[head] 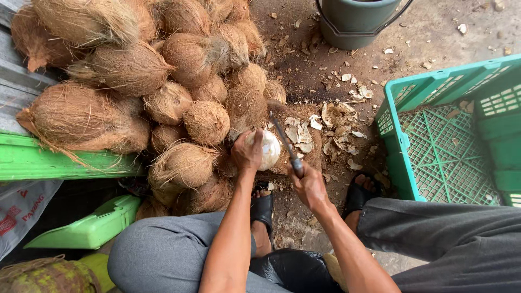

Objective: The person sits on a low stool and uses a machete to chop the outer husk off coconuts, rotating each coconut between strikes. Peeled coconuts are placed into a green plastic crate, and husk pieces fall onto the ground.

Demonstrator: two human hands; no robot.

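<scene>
My left hand [247,152] grips a partly peeled coconut [269,149], pale and whitish, held on a wooden block [312,154] on the ground. My right hand [309,187] is closed on the handle of a long dark knife [283,140], whose blade points up and left, beside the coconut's right side. Pale shell shavings [336,127] lie on and around the block.
A big heap of brown husky coconuts [163,81] fills the left. A teal plastic crate [450,141] stands at the right, a dark green bucket [355,21] at the top. Green plastic crates [65,163] lie at the left. My feet in black sandals [262,209] rest near the block.
</scene>
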